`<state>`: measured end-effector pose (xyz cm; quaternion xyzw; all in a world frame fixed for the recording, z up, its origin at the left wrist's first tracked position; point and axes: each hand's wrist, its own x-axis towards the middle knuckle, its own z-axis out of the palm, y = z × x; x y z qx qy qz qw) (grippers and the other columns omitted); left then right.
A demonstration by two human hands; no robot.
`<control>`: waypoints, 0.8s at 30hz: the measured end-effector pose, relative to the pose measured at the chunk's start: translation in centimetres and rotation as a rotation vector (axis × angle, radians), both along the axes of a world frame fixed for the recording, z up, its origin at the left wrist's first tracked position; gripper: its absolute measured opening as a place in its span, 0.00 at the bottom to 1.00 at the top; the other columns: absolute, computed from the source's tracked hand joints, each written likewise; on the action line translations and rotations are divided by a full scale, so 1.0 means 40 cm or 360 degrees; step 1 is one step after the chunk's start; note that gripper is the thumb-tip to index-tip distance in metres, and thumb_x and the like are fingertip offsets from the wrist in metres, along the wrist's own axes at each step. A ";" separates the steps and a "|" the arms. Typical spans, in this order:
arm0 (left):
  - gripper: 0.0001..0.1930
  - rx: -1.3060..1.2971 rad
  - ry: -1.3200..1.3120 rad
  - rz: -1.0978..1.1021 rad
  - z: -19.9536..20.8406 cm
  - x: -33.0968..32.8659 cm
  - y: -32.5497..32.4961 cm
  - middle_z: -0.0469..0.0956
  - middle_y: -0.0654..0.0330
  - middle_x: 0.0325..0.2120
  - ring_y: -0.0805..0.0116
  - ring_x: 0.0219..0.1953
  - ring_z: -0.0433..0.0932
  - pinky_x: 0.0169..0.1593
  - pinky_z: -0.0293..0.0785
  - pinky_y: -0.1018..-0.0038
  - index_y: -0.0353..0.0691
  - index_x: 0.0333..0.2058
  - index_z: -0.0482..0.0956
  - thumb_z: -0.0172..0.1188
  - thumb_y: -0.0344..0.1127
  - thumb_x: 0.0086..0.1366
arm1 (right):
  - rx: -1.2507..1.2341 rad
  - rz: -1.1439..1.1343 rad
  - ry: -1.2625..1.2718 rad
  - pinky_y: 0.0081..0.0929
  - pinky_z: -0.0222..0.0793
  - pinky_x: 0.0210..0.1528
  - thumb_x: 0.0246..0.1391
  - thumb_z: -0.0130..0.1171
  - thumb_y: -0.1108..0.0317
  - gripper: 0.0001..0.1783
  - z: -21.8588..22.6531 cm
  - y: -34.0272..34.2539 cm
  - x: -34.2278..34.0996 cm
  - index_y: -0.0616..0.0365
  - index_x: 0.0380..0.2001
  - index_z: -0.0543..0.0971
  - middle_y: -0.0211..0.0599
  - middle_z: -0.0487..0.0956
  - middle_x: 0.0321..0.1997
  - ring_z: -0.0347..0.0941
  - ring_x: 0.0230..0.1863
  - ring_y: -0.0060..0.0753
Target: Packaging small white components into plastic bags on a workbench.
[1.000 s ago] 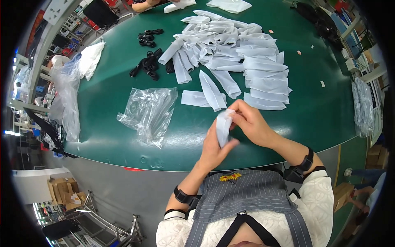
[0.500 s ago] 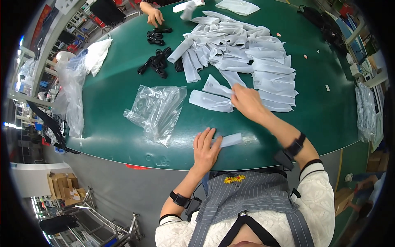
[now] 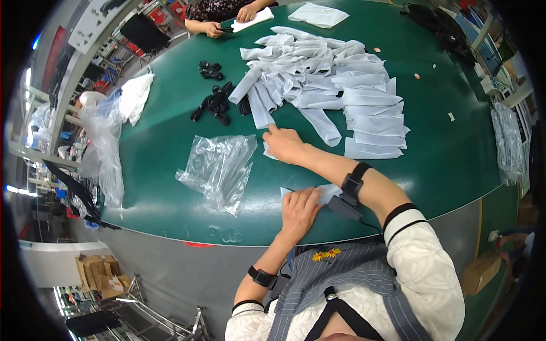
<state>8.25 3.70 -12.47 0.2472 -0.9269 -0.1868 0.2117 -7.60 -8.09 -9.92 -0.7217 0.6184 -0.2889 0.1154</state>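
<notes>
Green tabletop [image 3: 170, 142] is carrying everything, and across its far middle a big heap of white sleeves [image 3: 324, 85] is lying, long flat pieces fanned out with most of their long axes running from the far left down toward the near right. Nearer on the left, a crumpled clear plastic bag [image 3: 219, 167] is resting beside a scatter of small black pieces [image 3: 216, 102].

Sorting or folding appears to be the step in hand: one piece is being held flat near the table edge while another is being fetched from the heap. The right hand [image 3: 284, 145] is reaching forward to the near fringe of the heap, fingers curled over the corner of a loose white sleeve [image 3: 267, 152]; whether it is truly gripping that corner I cannot tell, since the hand is covering most of it. The left hand [image 3: 300, 209] is lying open and flat, palm down, pressing a folded white piece [image 3: 329, 192] onto the table just inside the near edge; that piece is lying with its long axis roughly left to right.

By my judgement the next move is calling for a firm pinch on the sleeve corner and a clean pull clear of its neighbours.
</notes>
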 end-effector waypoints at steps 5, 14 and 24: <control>0.27 -0.0165 -0.0036 0.0018 0.023 0.020 -0.012 0.72 0.53 0.50 0.55 0.53 0.70 0.62 0.56 0.54 0.40 0.47 0.74 0.69 0.41 0.48 | -0.0302 -0.0191 -0.0490 0.40 0.70 0.31 0.58 0.55 0.62 0.11 0.092 0.072 -0.060 0.60 0.31 0.71 0.45 0.76 0.28 0.77 0.30 0.49; 0.28 -0.0323 -0.0073 -0.0193 0.067 -0.006 -0.112 0.71 0.53 0.52 0.55 0.54 0.69 0.61 0.57 0.54 0.40 0.47 0.74 0.69 0.48 0.49 | 0.0880 -0.0200 -0.1056 0.32 0.74 0.27 0.55 0.56 0.68 0.11 0.015 0.309 -0.155 0.63 0.25 0.68 0.43 0.78 0.21 0.79 0.22 0.39; 0.31 -0.0071 -0.0023 -0.0132 0.042 -0.023 -0.068 0.71 0.53 0.52 0.53 0.56 0.69 0.59 0.58 0.53 0.39 0.47 0.74 0.70 0.51 0.47 | 0.0657 -0.0329 0.0403 0.47 0.73 0.33 0.51 0.51 0.73 0.06 0.015 0.202 -0.187 0.60 0.34 0.73 0.56 0.79 0.29 0.78 0.32 0.55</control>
